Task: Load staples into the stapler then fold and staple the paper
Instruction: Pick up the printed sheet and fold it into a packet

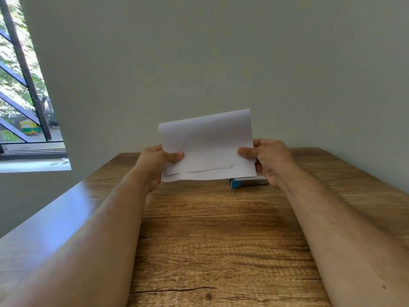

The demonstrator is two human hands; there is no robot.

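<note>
A white sheet of paper (207, 145), folded over with its two lower edges slightly offset, is held upright above the far part of the wooden table (210, 229). My left hand (158, 165) pinches its left edge, thumb on the front. My right hand (269, 161) pinches the right edge in the same way. A small mark that may be a staple shows near the lower right of the fold. Behind and below the paper lies a blue stapler (238, 182), mostly hidden by the sheet and my right hand.
The table runs up to a plain pale wall at the back and right. A window (24, 103) with dark bars is at the far left, above a white sill. The table's left edge catches bluish light.
</note>
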